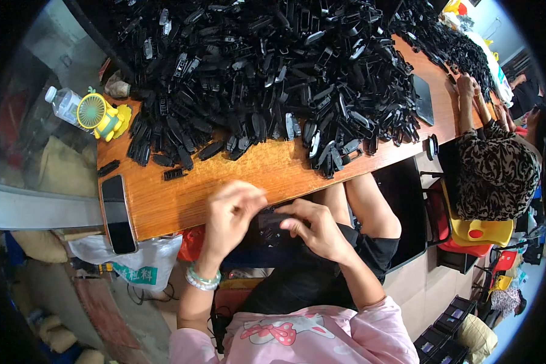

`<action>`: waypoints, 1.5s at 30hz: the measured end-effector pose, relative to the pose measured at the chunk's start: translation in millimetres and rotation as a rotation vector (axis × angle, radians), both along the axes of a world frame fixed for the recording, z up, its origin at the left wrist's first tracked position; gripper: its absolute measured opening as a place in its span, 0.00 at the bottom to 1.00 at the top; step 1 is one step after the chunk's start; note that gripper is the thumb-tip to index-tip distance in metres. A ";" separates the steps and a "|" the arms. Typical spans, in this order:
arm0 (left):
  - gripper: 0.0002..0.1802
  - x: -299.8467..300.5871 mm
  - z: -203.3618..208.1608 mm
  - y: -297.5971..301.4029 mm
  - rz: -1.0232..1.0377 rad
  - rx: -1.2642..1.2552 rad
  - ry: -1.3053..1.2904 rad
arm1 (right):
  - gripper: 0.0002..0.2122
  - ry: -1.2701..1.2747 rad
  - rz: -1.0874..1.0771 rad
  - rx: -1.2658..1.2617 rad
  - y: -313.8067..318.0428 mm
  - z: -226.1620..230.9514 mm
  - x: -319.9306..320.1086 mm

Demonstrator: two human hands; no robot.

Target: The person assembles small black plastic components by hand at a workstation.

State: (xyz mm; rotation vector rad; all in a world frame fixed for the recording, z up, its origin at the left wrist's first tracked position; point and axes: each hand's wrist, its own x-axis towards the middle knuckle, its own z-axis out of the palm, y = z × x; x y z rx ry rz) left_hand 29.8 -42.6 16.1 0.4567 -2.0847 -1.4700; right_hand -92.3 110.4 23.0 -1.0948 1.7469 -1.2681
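My left hand [232,211] is raised just over the table's near edge, its fingers bent toward the right and smeared by motion. Whether anything is in them does not show. To its right, my right hand [317,225] is in front of the edge above my lap, thumb and forefinger curved toward each other. Something dark seems to be between them, but it blends into the dark background. Beyond both hands, a large heap of black plastic clip-like parts [255,79] covers much of the wooden table [182,203]. A few loose parts lie along the heap's front.
A phone [120,213] lies at the table's left corner, near a yellow handheld fan [97,114] and a clear bottle [65,104]. A dark flat tablet-like panel [423,100] lies right of the heap. Farther right, a person in a patterned top [497,173] works at the same table.
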 end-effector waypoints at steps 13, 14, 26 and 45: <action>0.06 -26.2 -10.3 -40.5 0.329 -1.070 -0.363 | 0.04 0.496 -0.225 -0.118 -48.5 23.0 -22.5; 0.07 -20.0 -9.8 -40.3 0.297 -1.059 -0.338 | 0.04 0.564 -0.236 -0.118 -50.7 20.9 -22.5; 0.16 -12.3 4.9 -23.6 0.514 -0.769 -0.577 | 0.06 1.014 -0.479 -0.054 -103.6 16.2 -75.1; 0.16 -3.5 -2.2 13.5 0.216 0.373 0.055 | 0.18 -0.313 -0.217 -0.428 -70.3 17.8 -38.0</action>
